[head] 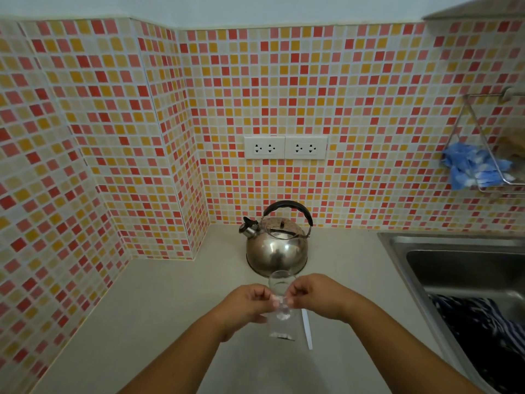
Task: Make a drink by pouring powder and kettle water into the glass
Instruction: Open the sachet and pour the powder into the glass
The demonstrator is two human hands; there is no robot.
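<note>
— How far along is the drink?

— Hardly begun. The left hand (246, 304) and right hand (316, 295) are pinching the top of a clear powder bag (281, 322) above the counter (159, 314), apparently opening it.

— And the glass?

— The glass (279, 282) is standing empty just behind the bag; the kettle (277, 245) is waiting untouched behind it.

A single wide-angle camera on the person's head is looking forward and down across the pale surface (159, 308) toward the tiled wall (284, 95). It is sitting close above both forearms, which are entering from the bottom edge, while the sink (454, 263) is bending along the right edge.
</note>
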